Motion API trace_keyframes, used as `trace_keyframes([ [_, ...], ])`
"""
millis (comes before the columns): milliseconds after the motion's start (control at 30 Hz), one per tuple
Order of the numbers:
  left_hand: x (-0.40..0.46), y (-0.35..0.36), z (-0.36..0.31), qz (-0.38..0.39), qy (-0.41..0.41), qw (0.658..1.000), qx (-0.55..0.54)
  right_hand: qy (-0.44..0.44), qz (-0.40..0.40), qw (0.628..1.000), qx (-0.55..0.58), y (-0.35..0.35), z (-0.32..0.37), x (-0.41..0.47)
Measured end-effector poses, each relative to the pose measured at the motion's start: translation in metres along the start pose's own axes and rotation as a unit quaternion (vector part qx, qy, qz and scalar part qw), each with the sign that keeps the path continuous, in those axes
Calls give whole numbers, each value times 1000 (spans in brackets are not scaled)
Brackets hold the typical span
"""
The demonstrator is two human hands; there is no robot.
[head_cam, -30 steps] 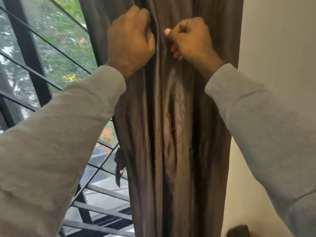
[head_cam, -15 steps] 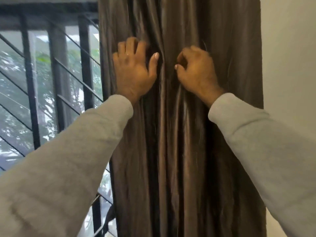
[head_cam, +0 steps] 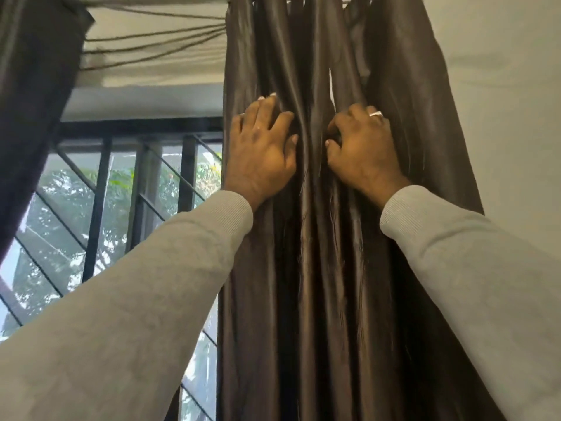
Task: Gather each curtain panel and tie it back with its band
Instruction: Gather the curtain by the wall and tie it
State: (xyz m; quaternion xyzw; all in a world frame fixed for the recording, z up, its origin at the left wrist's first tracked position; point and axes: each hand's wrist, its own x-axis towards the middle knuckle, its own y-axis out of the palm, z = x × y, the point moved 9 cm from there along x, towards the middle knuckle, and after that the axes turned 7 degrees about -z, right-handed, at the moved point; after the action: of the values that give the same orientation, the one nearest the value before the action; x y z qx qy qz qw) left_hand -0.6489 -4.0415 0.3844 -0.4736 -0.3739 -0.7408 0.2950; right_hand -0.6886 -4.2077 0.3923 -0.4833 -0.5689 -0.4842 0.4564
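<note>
— Where's the brown curtain panel (head_cam: 321, 268)?
— Hanging bunched by the wall, folds running vertically. Left hand (head_cam: 261, 153) presses them with fingers spread; right hand (head_cam: 359, 150) pinches a pleat.
— The band?
— Not visible.

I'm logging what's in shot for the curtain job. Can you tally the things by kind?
Brown curtain panels: 2, one under the hands, one at far left
Hands: 2, left hand, right hand
Grey sleeves: 2, and
Barred windows: 1
Total: 7
</note>
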Motion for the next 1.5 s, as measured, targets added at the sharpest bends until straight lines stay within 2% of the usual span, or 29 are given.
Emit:
trace_keyframes([
  [167,14,-13,41,-49,-149,987,-36,33,-106,991,-81,-35,-36,17],
  [333,22,-3,84,20,-313,942,-119,188,-171,964,-73,-64,-99,23],
  [433,25,5,92,73,-385,904,-172,304,-130,943,24,-58,-133,25],
  [500,23,11,96,75,-436,860,-254,358,-72,925,101,-46,-144,24],
  [600,21,22,98,57,-478,787,-385,361,4,921,145,-31,-138,21],
  [667,22,22,96,59,-476,766,-428,335,39,929,152,-24,-124,20],
  [800,28,19,88,111,-420,779,-452,258,83,946,176,-1,-82,30],
  [967,22,18,99,146,-394,797,-434,192,118,937,267,34,-9,51],
  [1067,16,18,115,139,-387,814,-411,138,144,928,314,48,43,62],
  [1133,11,12,129,120,-391,822,-395,99,170,930,309,59,69,68],
  [1200,1,5,140,137,-400,824,-378,86,183,937,284,66,81,71],
  [1300,-8,-10,128,165,-394,807,-407,76,194,942,265,70,81,77],
  [1367,-8,-13,100,178,-362,807,-431,84,220,916,324,71,80,77],
  [1467,-7,8,61,230,-334,825,-394,207,256,809,487,68,71,67],
  [1500,-6,17,53,241,-337,834,-365,229,251,795,503,65,67,66],
])
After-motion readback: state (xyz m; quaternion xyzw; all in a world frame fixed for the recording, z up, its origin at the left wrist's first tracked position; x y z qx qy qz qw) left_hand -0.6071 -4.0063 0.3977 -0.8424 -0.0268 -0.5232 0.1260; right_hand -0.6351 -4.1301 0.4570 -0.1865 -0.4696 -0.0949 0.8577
